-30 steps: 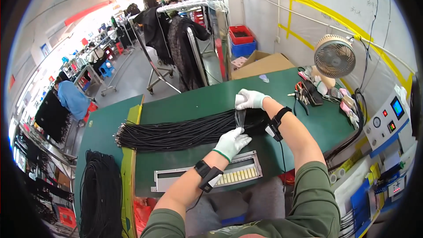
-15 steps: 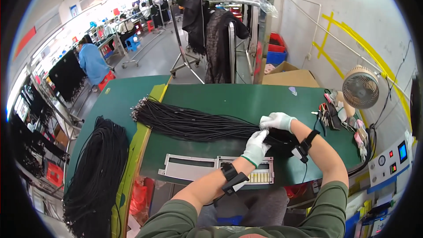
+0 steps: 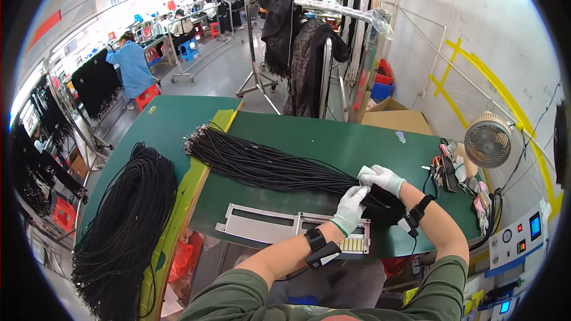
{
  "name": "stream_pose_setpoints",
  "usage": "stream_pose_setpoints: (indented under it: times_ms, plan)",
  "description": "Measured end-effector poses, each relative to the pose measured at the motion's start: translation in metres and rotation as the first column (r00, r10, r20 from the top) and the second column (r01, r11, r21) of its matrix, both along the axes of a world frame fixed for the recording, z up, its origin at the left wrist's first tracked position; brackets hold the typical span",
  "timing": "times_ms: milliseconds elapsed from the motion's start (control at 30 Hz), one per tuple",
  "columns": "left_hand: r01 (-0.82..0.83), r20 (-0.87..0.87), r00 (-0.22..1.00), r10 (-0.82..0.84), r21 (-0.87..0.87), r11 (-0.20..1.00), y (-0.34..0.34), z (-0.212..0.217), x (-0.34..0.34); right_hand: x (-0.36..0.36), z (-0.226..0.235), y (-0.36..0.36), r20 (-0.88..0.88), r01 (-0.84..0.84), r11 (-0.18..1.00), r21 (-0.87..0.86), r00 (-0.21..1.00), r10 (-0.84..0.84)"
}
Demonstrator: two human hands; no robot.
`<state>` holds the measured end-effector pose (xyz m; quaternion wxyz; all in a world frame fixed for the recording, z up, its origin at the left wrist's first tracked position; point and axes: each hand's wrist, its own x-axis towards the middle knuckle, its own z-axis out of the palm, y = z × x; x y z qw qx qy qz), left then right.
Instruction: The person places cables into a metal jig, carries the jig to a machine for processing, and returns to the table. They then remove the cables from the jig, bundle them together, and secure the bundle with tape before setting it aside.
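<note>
A long bundle of thin black cords (image 3: 267, 163) lies across the green table, its metal-tipped ends toward the left. At its right end, my left hand (image 3: 350, 208) and my right hand (image 3: 383, 179), both in white gloves, meet with fingers pinched together. What sits between the fingertips is too small to make out. A looped mass of black cord (image 3: 383, 207) hangs beneath my right hand. Just below my left hand and forearm is a flat silver metal frame (image 3: 262, 223), with a row of pale yellow pieces in its right part.
Another heap of black cords (image 3: 128, 220) covers the left side of the table, beside a yellow-green strip (image 3: 178, 226). Pliers and gloves (image 3: 449, 169) lie at the right, near a fan (image 3: 488, 139) and a control box (image 3: 518, 235). Behind stand a garment rack (image 3: 256, 41) and a cardboard box (image 3: 398, 120).
The whole view has shifted slightly. My hands stay together at the cords' right end, with small finger movements. The person in blue at the far left has raised an arm toward the hanging black cords.
</note>
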<state>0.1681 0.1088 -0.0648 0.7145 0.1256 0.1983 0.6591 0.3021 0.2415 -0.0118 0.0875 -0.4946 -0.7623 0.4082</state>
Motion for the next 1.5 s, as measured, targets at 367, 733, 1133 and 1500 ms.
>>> stream_pose_setpoints:
  times_ms: [367,733,1133,1500]
  plan:
    - [0.093,-0.014,0.996,-0.093,-0.008,0.996,-0.017,0.005,-0.016,0.015,-0.022,-0.010,-0.597,-0.232,0.879,-0.416,0.799,-0.072]
    - [0.125,-0.202,0.976,-0.079,0.228,0.965,-0.013,-0.003,-0.035,0.007,-0.017,-0.033,-0.487,0.221,0.828,-0.515,0.720,-0.494]
    - [0.415,0.103,0.894,-0.436,0.174,0.893,-0.014,0.116,-0.064,0.029,0.039,-0.072,-0.630,-0.303,0.594,-0.745,0.612,-0.478]
    - [0.288,-0.177,0.958,-0.228,0.552,0.783,0.117,-0.044,-0.057,-0.008,0.039,-0.152,-0.353,0.079,0.657,-0.750,0.793,-0.497]
